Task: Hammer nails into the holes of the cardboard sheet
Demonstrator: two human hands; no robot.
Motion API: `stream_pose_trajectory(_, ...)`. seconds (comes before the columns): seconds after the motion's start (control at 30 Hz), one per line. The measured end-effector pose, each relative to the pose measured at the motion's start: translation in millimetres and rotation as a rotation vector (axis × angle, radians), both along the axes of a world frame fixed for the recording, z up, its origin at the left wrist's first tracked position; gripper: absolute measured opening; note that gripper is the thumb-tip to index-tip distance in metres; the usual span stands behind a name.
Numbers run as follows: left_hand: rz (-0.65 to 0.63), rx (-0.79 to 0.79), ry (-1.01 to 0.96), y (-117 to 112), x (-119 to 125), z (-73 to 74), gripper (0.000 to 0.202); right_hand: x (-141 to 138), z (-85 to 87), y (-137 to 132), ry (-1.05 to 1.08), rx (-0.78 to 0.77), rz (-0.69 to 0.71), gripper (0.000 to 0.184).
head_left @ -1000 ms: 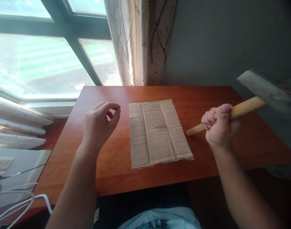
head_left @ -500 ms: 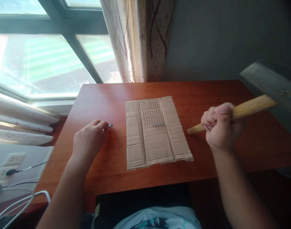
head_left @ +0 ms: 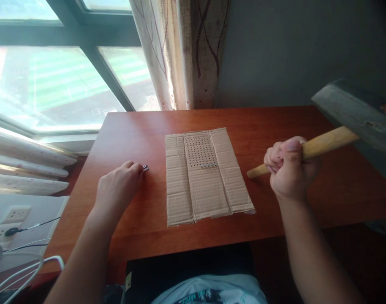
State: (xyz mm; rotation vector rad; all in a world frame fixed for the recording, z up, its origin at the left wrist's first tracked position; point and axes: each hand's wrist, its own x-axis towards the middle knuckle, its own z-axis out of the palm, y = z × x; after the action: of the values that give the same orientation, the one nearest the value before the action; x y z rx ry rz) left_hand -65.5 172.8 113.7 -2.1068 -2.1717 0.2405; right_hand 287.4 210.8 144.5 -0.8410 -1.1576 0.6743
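Note:
My right hand (head_left: pixel 289 169) is closed round the wooden handle of a hammer (head_left: pixel 330 141). Its grey metal head is raised at the right edge of view, above the table. My left hand (head_left: pixel 118 188) rests on the red-brown table (head_left: pixel 148 219), fingers closed on small metal nails (head_left: pixel 145 168) that poke out at the fingertips. Between my hands lies a flat sheet of cardboard (head_left: pixel 205 185). Its middle strip carries a grid of small holes, with a short row of nails (head_left: pixel 208 165) set at the grid's lower right.
A window and a patterned curtain (head_left: pixel 183 55) stand behind the table's far left corner, with a grey wall at the back. At the lower left are a wall socket (head_left: pixel 14 214) and white cables (head_left: pixel 28 270). My lap is at the table's near edge.
My left hand has dropped from mid-air to the table left of the cardboard and closed on the nails. The right hand and hammer have barely moved.

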Motion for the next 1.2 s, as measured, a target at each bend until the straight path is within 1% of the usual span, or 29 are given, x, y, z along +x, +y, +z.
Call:
stream_pose_trajectory(0.07, -0.010, 0.027, -0.013, 0.0, 0.6, 1.7, 0.036, -0.4, 0.0, 0.2, -0.002, 0.001, -0.004, 0.049)
stream_pose_trajectory(0.13, -0.023, 0.109, -0.065, -0.4, 3.2, 6.0, 0.029, -0.6, -0.6, 0.3, 0.009, 0.007, 0.002, 0.048)
stream_pose_trajectory(0.17, -0.040, 0.166, -0.125, -0.7, 5.6, 9.3, 0.025, -0.7, -1.0, 0.2, 0.015, 0.012, 0.007, 0.048)
stream_pose_trajectory(0.23, -0.100, 0.277, -0.345, -1.4, 13.3, 18.1, 0.017, -0.7, -1.8, 0.2, 0.018, 0.014, 0.012, 0.047)
stream_pose_trajectory(0.33, -0.187, 0.383, -0.807, -1.6, 32.5, 33.9, 0.008, -0.6, -2.9, 0.5, 0.013, 0.006, -0.002, 0.048)
stream_pose_trajectory(0.4, -0.213, 0.385, -1.029, 0.4, 49.1, 43.1, 0.007, -0.5, -3.4, 1.3, 0.013, -0.006, -0.016, 0.048)
stream_pose_trajectory(0.47, -0.261, 0.340, -1.132, 4.9, 66.2, 49.0, 0.006, -0.4, -3.6, 2.2, 0.017, -0.013, -0.022, 0.047)
stream_pose_trajectory(0.57, -0.371, 0.277, -1.141, 14.7, 87.6, 50.3, 0.005, -0.4, -3.3, 2.7, 0.026, -0.003, -0.021, 0.048)
stream_pose_trajectory(0.63, -0.432, 0.259, -1.125, 20.5, 96.3, 46.9, 0.007, -0.6, -2.5, 1.9, 0.029, 0.001, -0.018, 0.048)
stream_pose_trajectory(0.7, -0.458, 0.258, -1.117, 23.8, 100.3, 41.6, 0.008, -0.9, -1.6, 0.7, 0.026, -0.005, -0.022, 0.047)
stream_pose_trajectory(0.87, -0.428, 0.288, -1.077, 23.3, 98.6, 31.3, 0.006, -1.4, -1.3, -1.7, 0.003, -0.027, -0.053, 0.048)
stream_pose_trajectory(1.07, -0.420, 0.285, -1.067, 22.0, 97.3, 29.6, 0.005, -1.8, -2.2, -1.4, 0.016, -0.028, -0.030, 0.047)
stream_pose_trajectory(1.2, -0.415, 0.302, -1.072, 21.9, 98.1, 28.6, 0.004, -1.9, -3.2, -0.7, -0.006, -0.038, -0.044, 0.049)
